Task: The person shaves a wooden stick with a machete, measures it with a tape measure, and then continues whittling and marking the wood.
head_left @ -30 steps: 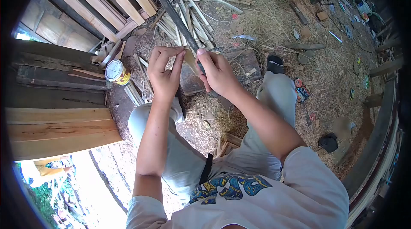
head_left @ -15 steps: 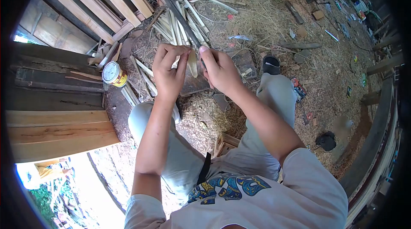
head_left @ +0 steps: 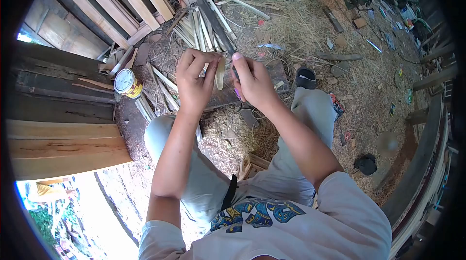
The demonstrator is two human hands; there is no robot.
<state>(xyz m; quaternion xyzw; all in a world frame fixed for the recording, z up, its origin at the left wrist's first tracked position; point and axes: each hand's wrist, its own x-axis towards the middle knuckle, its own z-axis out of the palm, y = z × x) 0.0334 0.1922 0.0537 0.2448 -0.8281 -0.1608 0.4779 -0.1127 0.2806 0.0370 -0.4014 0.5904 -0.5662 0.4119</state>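
Observation:
My left hand (head_left: 196,76) is closed in a pinch on a pale wood strip (head_left: 220,76), whose lower part hangs below the fingertips. Just right of it, my right hand (head_left: 251,79) is wrapped round the near end of a long dark blade (head_left: 210,15), with the thumb on top. The blade slants up and left over a pile of pale sticks (head_left: 199,31). Part of the grip is hidden inside the right hand. Beneath both hands lies a dark wooden board (head_left: 277,73) on the ground.
To the left stand a white and yellow bucket (head_left: 129,84) and stacked planks (head_left: 68,146). Slatted wood (head_left: 116,2) leans at the upper left. Straw and shavings (head_left: 291,22) cover the ground ahead. A black object (head_left: 365,164) lies at the right.
My right hand has moved slightly right, widening the gap between the hands. The blade has shifted with it, and the wood strip now hangs more upright.

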